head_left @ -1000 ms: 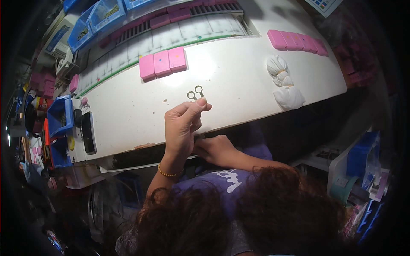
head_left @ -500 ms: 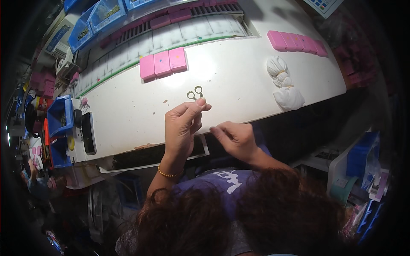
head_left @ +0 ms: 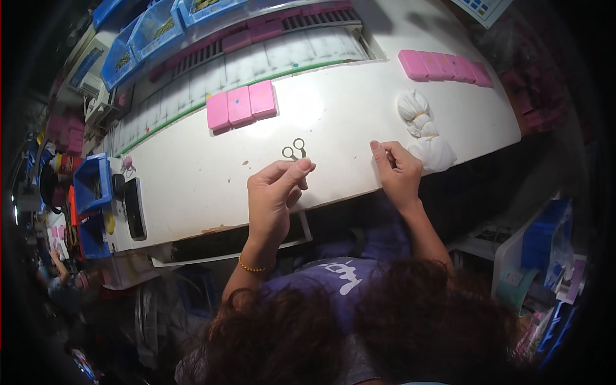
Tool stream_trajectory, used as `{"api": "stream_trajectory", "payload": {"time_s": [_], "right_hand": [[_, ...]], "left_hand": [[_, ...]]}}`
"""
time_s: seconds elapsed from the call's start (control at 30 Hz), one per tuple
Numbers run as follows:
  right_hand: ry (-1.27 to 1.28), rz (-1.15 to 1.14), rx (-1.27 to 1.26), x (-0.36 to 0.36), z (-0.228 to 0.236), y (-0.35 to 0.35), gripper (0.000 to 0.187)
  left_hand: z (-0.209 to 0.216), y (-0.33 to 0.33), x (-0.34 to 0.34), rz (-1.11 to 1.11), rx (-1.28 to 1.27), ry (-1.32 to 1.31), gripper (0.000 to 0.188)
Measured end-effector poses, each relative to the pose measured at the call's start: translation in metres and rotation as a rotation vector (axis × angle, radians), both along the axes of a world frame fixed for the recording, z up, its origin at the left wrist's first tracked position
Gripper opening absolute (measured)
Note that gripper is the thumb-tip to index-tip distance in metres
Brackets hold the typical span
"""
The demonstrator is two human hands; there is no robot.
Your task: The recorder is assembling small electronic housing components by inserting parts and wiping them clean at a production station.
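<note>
My left hand [head_left: 273, 189] pinches two small dark metal pieces with ring-shaped ends [head_left: 299, 145] between thumb and fingertips. Their rings stick up side by side past the thumb; the lower ends are hidden in the grip. My right hand [head_left: 402, 174] is raised over the table's front edge, apart from the left. Its fingers are curled in and the thumb points up; anything inside them is hidden. Just beyond it lies a white tied cloth bundle [head_left: 414, 108], whose lower part the hand overlaps in the picture.
Three pink blocks [head_left: 240, 106] stand in a row on the white table [head_left: 333, 128]. Several more pink blocks [head_left: 443, 67] line the far right. Blue bins [head_left: 157, 29] with small parts sit behind a conveyor [head_left: 212, 77]. A phone [head_left: 133, 208] lies by the left edge.
My right hand has moved right and away from my left hand, up beside the cloth bundle. The left hand still holds the ringed pieces, slightly lower in the picture.
</note>
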State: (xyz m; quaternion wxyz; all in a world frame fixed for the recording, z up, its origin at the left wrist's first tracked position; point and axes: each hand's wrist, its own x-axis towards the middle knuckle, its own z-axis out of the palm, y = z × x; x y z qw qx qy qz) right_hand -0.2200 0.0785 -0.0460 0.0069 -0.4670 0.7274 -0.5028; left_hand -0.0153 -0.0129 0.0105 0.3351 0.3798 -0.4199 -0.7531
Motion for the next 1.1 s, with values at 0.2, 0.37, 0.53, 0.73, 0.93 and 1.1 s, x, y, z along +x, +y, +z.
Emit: {"api": "stream_trajectory", "payload": {"time_s": [0.2, 0.37, 0.53, 0.73, 0.93, 1.1], "right_hand": [[0.179, 0.024, 0.002, 0.002, -0.002, -0.002, 0.019], [0.195, 0.048, -0.030, 0.002, -0.003, -0.001, 0.021], [0.220, 0.049, -0.029, 0.001, -0.003, -0.001, 0.020], [0.243, 0.061, -0.038, 0.001, -0.001, -0.001, 0.019], [0.265, 0.049, -0.020, 0.001, -0.001, -0.001, 0.020], [0.272, 0.055, -0.018, 0.001, -0.001, -0.001, 0.020]], "left_hand": [[-0.001, 0.003, -0.006, 0.046, -0.172, -0.140, 0.015], [-0.003, 0.004, -0.011, 0.045, -0.183, -0.034, 0.012], [-0.002, 0.004, -0.016, 0.049, -0.183, -0.042, 0.016], [0.000, 0.003, -0.018, 0.055, -0.182, -0.058, 0.019], [0.001, -0.002, -0.022, 0.002, -0.032, -0.032, 0.027], [0.000, -0.006, -0.023, -0.081, 0.089, -0.038, 0.027]]}}
